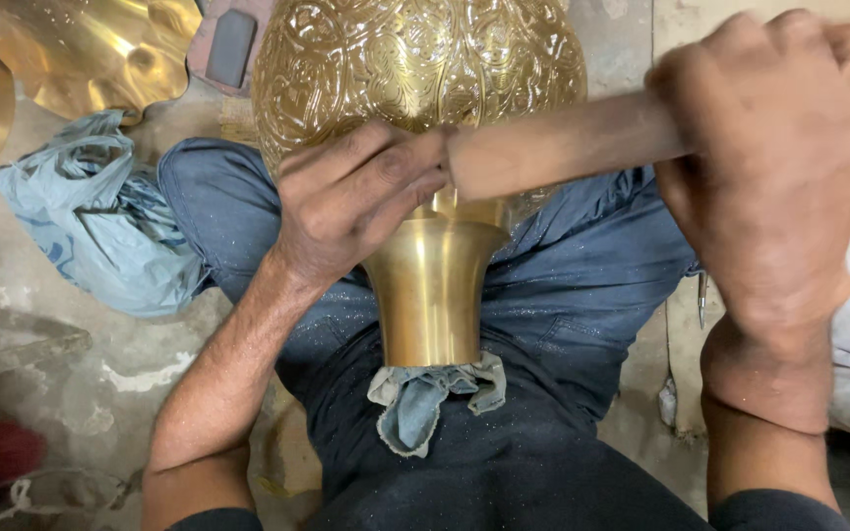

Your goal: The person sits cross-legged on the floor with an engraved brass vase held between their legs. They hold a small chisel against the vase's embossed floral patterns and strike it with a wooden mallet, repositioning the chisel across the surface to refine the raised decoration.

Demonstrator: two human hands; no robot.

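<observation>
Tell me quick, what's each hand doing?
Left hand: fingers curled, pressing the tip of the wooden handle against the brass vase.
Right hand: closed around the wooden handle.

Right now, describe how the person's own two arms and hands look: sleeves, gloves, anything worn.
Both hands are bare: no gloves, rings or watch on the left hand or the right hand. The forearms are uncovered too. Dark sleeves show only at the bottom edge of the head view, pushed up near the elbows. The right hand looks blurred, so fine detail there cannot be told.
</observation>
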